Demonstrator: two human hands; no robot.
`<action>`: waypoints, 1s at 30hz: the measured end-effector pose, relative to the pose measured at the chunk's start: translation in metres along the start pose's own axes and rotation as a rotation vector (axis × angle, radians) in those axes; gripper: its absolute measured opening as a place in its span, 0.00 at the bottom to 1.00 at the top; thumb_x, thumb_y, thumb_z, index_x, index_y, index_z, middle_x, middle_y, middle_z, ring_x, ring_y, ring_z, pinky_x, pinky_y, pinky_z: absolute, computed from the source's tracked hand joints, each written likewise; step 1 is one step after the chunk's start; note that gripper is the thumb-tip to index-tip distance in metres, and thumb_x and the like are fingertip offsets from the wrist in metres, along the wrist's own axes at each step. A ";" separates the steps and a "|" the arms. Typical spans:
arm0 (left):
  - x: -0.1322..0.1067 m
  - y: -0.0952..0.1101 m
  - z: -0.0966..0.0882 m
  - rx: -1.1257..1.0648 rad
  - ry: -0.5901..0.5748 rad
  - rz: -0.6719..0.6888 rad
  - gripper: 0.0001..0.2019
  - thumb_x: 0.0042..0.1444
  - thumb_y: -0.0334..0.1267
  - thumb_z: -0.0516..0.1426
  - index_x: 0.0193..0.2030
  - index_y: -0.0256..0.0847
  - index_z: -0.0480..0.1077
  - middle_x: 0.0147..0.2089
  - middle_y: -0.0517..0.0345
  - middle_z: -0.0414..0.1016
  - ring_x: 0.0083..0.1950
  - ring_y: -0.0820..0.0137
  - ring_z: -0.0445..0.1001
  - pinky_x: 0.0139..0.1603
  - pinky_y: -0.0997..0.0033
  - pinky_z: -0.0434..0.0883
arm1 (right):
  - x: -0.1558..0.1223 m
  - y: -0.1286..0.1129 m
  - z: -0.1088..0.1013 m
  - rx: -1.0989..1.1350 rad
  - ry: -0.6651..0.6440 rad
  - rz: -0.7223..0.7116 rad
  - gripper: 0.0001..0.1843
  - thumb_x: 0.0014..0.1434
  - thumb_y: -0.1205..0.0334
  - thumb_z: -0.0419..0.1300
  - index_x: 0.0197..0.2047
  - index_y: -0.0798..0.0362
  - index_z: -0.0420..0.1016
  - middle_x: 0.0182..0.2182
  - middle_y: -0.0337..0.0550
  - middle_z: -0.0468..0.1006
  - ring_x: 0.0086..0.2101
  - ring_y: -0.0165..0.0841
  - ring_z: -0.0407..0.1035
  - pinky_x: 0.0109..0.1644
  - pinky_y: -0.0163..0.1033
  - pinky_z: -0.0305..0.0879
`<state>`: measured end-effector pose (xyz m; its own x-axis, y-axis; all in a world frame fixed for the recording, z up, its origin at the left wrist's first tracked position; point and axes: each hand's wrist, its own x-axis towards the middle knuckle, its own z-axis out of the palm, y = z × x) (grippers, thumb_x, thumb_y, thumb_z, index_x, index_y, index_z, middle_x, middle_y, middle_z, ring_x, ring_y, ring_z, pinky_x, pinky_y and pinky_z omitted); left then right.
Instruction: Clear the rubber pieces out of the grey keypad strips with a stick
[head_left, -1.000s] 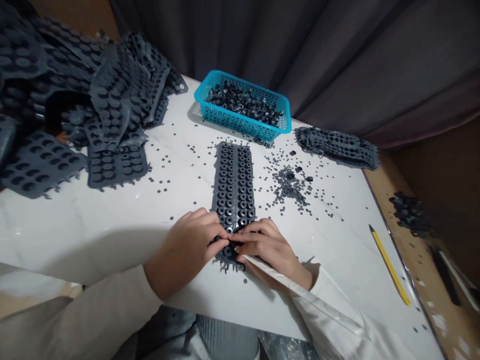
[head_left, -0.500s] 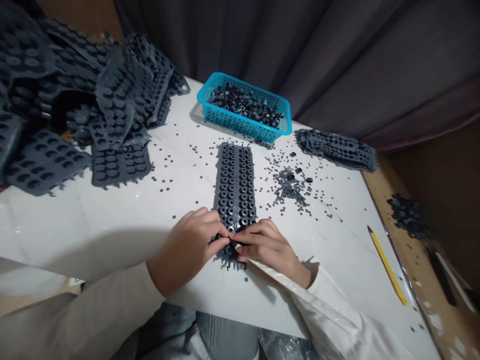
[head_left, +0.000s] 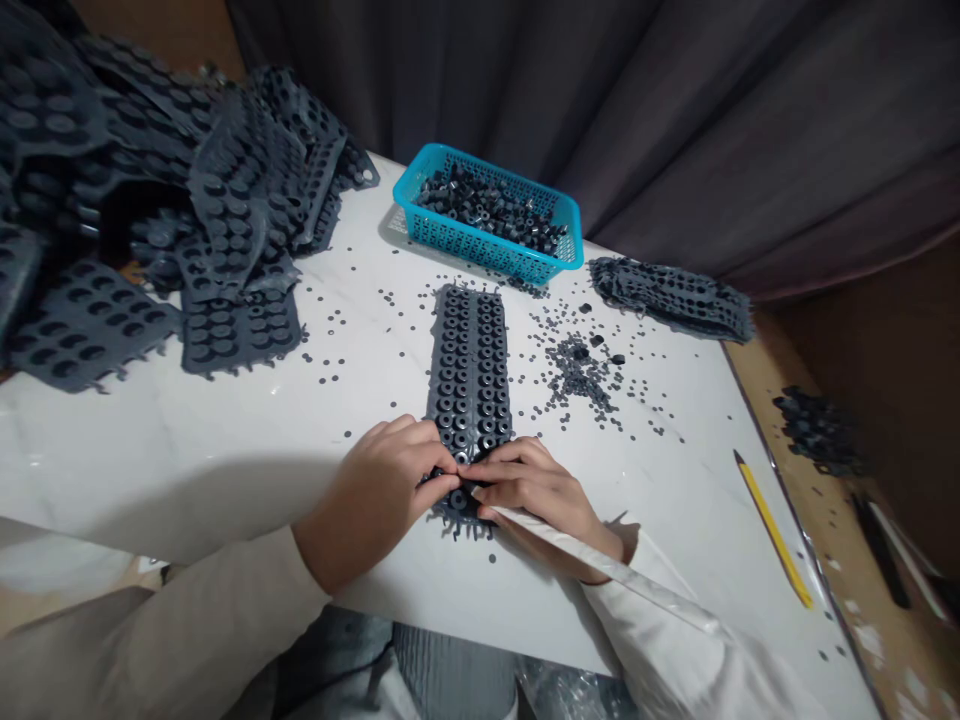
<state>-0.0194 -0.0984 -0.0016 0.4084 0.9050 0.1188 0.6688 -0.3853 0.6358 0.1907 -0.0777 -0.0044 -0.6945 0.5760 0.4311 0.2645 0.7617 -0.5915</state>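
Observation:
A dark grey rubber sheet (head_left: 472, 370) with rows of round, ring-like moulded parts lies lengthwise in front of me on the white table. At its near end, my left hand (head_left: 394, 485) is closed, thumb and forefinger pinching the sheet's surface. My right hand (head_left: 536, 500) meets it there, fingertips almost touching the left ones. A long thin white stick (head_left: 600, 565) runs from under the right fingers back over the sleeve, held in that hand. Its tip is hidden by the fingers, and the exact spot being gripped is partly covered.
Behind the sheet stands a blue basket (head_left: 487, 235) of small dark rubber parts. Similar sheets are heaped (head_left: 225, 200) at the left. Small grey discs (head_left: 577, 370) are scattered on the right, near a rolled sheet stack (head_left: 671, 298) and a yellow cutter-like tool (head_left: 772, 530).
The white stick has swung slightly in my right hand, and its rear end now lies farther out over the sleeve. My left hand and the sheet stay in place.

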 end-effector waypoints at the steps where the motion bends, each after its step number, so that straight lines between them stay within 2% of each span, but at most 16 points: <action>1: 0.000 0.000 0.000 -0.003 -0.003 -0.005 0.02 0.56 0.32 0.58 0.32 0.41 0.70 0.33 0.59 0.69 0.38 0.67 0.67 0.39 0.65 0.63 | 0.000 0.001 0.000 -0.025 -0.004 -0.024 0.07 0.58 0.66 0.61 0.41 0.49 0.72 0.43 0.44 0.80 0.41 0.35 0.70 0.43 0.44 0.68; 5: 0.000 0.000 0.001 -0.018 -0.006 -0.023 0.03 0.56 0.31 0.58 0.32 0.41 0.70 0.33 0.60 0.69 0.38 0.66 0.67 0.39 0.65 0.62 | 0.002 -0.001 0.000 -0.146 -0.028 -0.114 0.05 0.59 0.68 0.58 0.39 0.49 0.72 0.44 0.44 0.80 0.41 0.35 0.70 0.41 0.43 0.69; 11: 0.000 0.001 0.000 -0.009 -0.003 -0.030 0.03 0.55 0.31 0.58 0.32 0.40 0.70 0.33 0.59 0.70 0.39 0.65 0.67 0.40 0.64 0.62 | 0.002 -0.005 0.002 -0.196 -0.029 -0.118 0.05 0.59 0.70 0.58 0.38 0.53 0.72 0.42 0.48 0.79 0.39 0.36 0.69 0.39 0.43 0.70; 16: 0.001 0.001 -0.001 0.006 0.000 -0.032 0.03 0.55 0.31 0.58 0.31 0.40 0.69 0.32 0.59 0.69 0.38 0.66 0.67 0.40 0.64 0.62 | -0.002 -0.006 0.006 -0.185 -0.060 -0.032 0.07 0.61 0.70 0.55 0.40 0.50 0.72 0.44 0.45 0.78 0.40 0.35 0.69 0.41 0.44 0.70; 20: 0.000 0.001 0.001 0.004 0.004 -0.035 0.03 0.55 0.31 0.57 0.31 0.41 0.69 0.32 0.59 0.69 0.38 0.66 0.67 0.40 0.64 0.62 | 0.002 -0.014 0.006 -0.159 -0.067 0.071 0.08 0.63 0.67 0.53 0.43 0.50 0.71 0.40 0.45 0.78 0.38 0.34 0.70 0.40 0.42 0.70; 26: 0.001 0.000 0.001 -0.003 0.009 -0.040 0.03 0.54 0.32 0.58 0.30 0.41 0.69 0.32 0.60 0.69 0.38 0.67 0.67 0.40 0.65 0.62 | 0.004 -0.019 0.007 -0.174 -0.058 0.103 0.09 0.63 0.67 0.51 0.45 0.52 0.70 0.39 0.47 0.78 0.36 0.34 0.70 0.39 0.42 0.70; 28: 0.000 0.000 0.001 -0.007 0.005 -0.043 0.03 0.54 0.32 0.58 0.30 0.41 0.69 0.32 0.60 0.69 0.38 0.66 0.67 0.40 0.65 0.62 | 0.002 -0.015 0.007 -0.125 -0.035 0.087 0.08 0.63 0.67 0.53 0.44 0.51 0.70 0.42 0.47 0.78 0.38 0.34 0.70 0.41 0.42 0.70; 30: 0.000 0.002 0.000 -0.024 0.001 -0.040 0.02 0.55 0.33 0.58 0.31 0.42 0.69 0.33 0.60 0.69 0.38 0.66 0.66 0.41 0.64 0.62 | 0.000 -0.011 0.005 -0.025 0.057 0.073 0.06 0.61 0.67 0.55 0.42 0.50 0.70 0.44 0.48 0.77 0.40 0.35 0.71 0.43 0.43 0.70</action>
<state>-0.0183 -0.0993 -0.0008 0.3812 0.9198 0.0935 0.6692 -0.3443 0.6585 0.1844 -0.0876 -0.0011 -0.6340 0.6457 0.4256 0.3305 0.7238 -0.6057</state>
